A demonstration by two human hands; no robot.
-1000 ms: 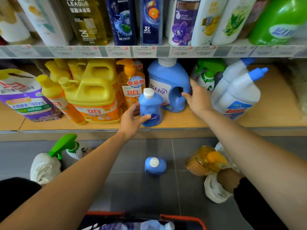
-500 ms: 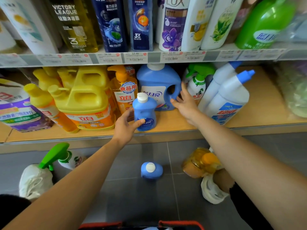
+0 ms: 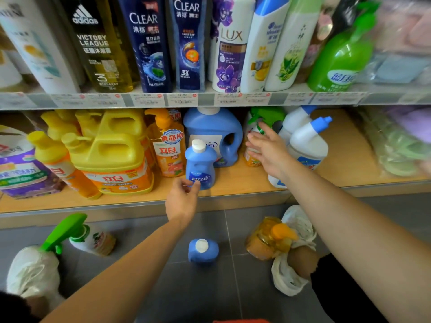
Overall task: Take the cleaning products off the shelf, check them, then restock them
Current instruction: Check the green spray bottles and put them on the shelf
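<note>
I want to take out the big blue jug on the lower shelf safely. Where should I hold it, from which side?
Hold the big blue jug by its handle: the cut-out hole on its right edge lets fingers hook through. Come from the front right, because the small blue bottle stands before its left half.

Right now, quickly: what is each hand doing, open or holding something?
Left hand: touches the small blue bottle; held or not cannot be told.
Right hand: open, holding nothing.
</note>
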